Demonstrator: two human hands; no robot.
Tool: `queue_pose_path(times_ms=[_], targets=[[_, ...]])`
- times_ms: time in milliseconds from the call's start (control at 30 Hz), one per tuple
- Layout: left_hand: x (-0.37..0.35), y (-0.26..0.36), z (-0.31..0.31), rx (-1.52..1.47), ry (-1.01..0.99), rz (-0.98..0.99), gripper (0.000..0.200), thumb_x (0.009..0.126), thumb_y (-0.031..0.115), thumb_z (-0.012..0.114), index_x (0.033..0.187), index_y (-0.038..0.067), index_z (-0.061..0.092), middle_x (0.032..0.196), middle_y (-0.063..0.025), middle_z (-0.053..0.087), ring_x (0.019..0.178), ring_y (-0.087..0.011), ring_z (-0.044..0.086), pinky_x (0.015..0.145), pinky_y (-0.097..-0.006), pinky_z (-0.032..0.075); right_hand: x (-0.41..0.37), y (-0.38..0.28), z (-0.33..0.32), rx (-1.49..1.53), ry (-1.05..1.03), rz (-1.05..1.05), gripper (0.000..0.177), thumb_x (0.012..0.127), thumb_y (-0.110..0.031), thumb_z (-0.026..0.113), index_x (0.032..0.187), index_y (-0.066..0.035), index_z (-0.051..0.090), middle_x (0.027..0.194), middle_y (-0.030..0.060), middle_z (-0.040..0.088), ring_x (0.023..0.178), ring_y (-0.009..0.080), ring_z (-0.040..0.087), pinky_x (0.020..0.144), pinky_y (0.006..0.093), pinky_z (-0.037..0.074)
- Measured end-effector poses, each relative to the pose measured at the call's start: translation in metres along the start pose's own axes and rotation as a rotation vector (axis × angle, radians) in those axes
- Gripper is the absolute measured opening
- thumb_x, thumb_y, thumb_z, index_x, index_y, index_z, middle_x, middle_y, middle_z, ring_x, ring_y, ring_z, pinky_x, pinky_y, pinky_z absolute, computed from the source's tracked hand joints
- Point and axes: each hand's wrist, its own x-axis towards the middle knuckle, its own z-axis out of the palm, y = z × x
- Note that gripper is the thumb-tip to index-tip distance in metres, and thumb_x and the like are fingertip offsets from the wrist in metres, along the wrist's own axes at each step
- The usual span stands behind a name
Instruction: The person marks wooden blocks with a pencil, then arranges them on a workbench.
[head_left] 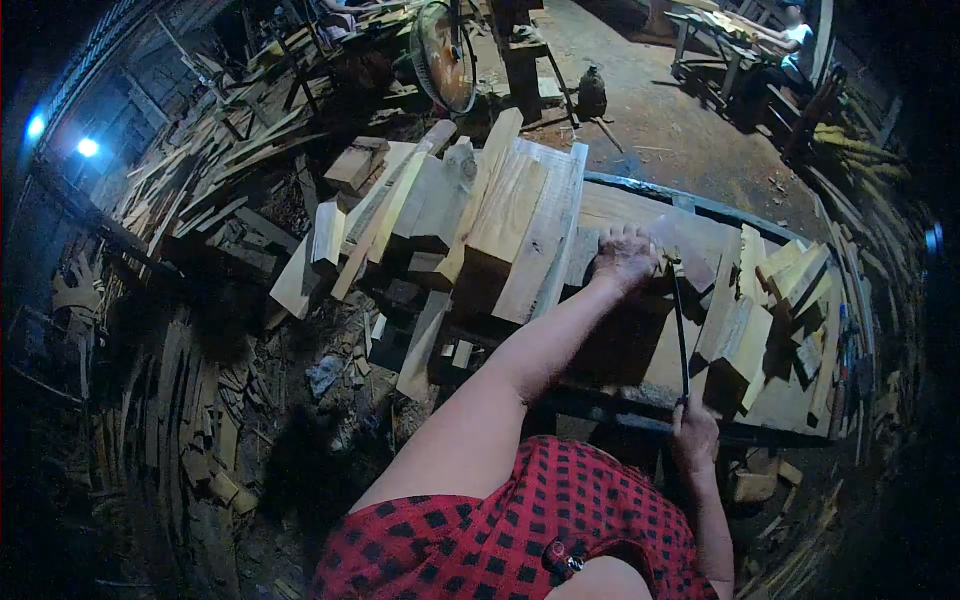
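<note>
My right hand (695, 438) is closed around the near end of a long, thin dark tool (683, 335), whose kind I cannot make out. Its far end reaches up to a small yellowish piece of wood (664, 264) beside my left hand. My left hand (628, 258) is curled over the workbench (620, 208), with its fingertips at that small piece. How firmly the fingers grip is partly hidden. Just left of this hand stand large wooden blocks (507, 208). Cut wood pieces (745, 345) lie to the right of the tool.
A fan (443, 58) stands at the far left of the bench. Heaps of wood strips (205, 170) cover the left side and floor. A dark bottle-shaped container (592, 92) stands on the floor beyond. Another person (797, 45) sits at a table at the far right.
</note>
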Motion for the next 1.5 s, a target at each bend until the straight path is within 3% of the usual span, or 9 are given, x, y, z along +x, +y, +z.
queue_pose_path(times_ms=[67,300,433,600,700,967,1100,1167,1500], targets=[[0.000,-0.001,0.002,-0.023,-0.029,-0.010,0.029,0.074,0.028,0.048,0.090,0.005,0.054,0.092,-0.0152,0.055,0.085,-0.0311,0.053,0.074,-0.0445,0.039,0.002,0.000,-0.005,0.032,-0.039,0.013,0.017,0.083,-0.022,0.046,0.089,-0.006,0.048,0.066,0.0233,0.055,0.064,0.0413,0.055,0.058,0.0509,0.042],[0.001,-0.001,0.002,0.012,0.000,0.005,0.028,0.072,0.026,0.048,0.090,0.005,0.053,0.088,-0.0151,0.057,0.085,-0.0316,0.054,0.073,-0.0454,0.040,0.137,-0.069,-0.020,0.056,0.079,-0.038,0.021,0.085,-0.023,0.044,0.087,-0.002,0.048,0.075,0.0250,0.056,0.074,0.0427,0.054,0.065,0.0508,0.041],[0.001,-0.002,0.003,-0.013,0.019,0.016,0.026,0.072,0.026,0.048,0.087,0.005,0.054,0.087,-0.0153,0.057,0.084,-0.0318,0.054,0.072,-0.0456,0.040,0.123,-0.054,-0.014,0.056,0.066,-0.046,0.021,0.084,-0.023,0.045,0.086,-0.003,0.048,0.074,0.0254,0.056,0.074,0.0418,0.055,0.065,0.0497,0.042],[0.002,0.000,0.001,-0.002,0.009,-0.007,0.025,0.073,0.025,0.048,0.086,0.005,0.054,0.087,-0.0150,0.057,0.085,-0.0315,0.053,0.074,-0.0451,0.039,0.011,-0.021,-0.014,0.059,-0.022,0.023,0.018,0.083,-0.022,0.045,0.084,-0.004,0.050,0.071,0.0228,0.057,0.067,0.0397,0.056,0.059,0.0489,0.043],[0.001,-0.001,0.002,0.008,-0.015,-0.010,0.026,0.073,0.026,0.048,0.087,0.005,0.054,0.088,-0.0147,0.056,0.085,-0.0314,0.053,0.074,-0.0451,0.039,-0.003,-0.012,-0.012,0.058,-0.064,0.007,0.019,0.083,-0.022,0.045,0.089,-0.004,0.048,0.070,0.0221,0.057,0.066,0.0397,0.056,0.059,0.0484,0.043],[0.002,-0.004,0.007,0.009,-0.005,0.012,0.028,0.074,0.029,0.048,0.090,0.006,0.054,0.091,-0.0146,0.055,0.087,-0.0311,0.053,0.075,-0.0451,0.040,0.111,-0.046,-0.008,0.063,0.061,-0.053,0.014,0.082,-0.018,0.046,0.087,-0.005,0.044,0.071,0.0219,0.056,0.071,0.0403,0.055,0.061,0.0493,0.042],[0.001,-0.001,0.001,-0.018,-0.010,-0.003,0.028,0.073,0.029,0.049,0.089,0.007,0.054,0.089,-0.0141,0.056,0.086,-0.0313,0.053,0.075,-0.0450,0.040,0.108,-0.050,-0.005,0.047,0.128,-0.081,0.013,0.081,-0.017,0.046,0.079,-0.005,0.043,0.065,0.0213,0.056,0.066,0.0388,0.057,0.058,0.0488,0.044],[0.000,0.000,0.000,-0.016,-0.010,-0.005,0.028,0.073,0.029,0.049,0.088,0.007,0.054,0.089,-0.0139,0.056,0.086,-0.0310,0.053,0.075,-0.0448,0.040,0.107,-0.050,-0.008,0.089,0.085,-0.061,0.014,0.082,-0.018,0.045,0.086,-0.005,0.042,0.070,0.0220,0.055,0.070,0.0411,0.054,0.061,0.0498,0.041],[0.003,0.001,0.002,-0.009,-0.012,-0.008,0.026,0.072,0.027,0.048,0.088,0.007,0.054,0.089,-0.0132,0.056,0.086,-0.0298,0.052,0.075,-0.0441,0.039,0.105,-0.049,-0.011,0.074,0.052,-0.063,0.016,0.082,-0.018,0.045,0.088,-0.003,0.045,0.073,0.0229,0.055,0.071,0.0401,0.055,0.063,0.0491,0.042]])
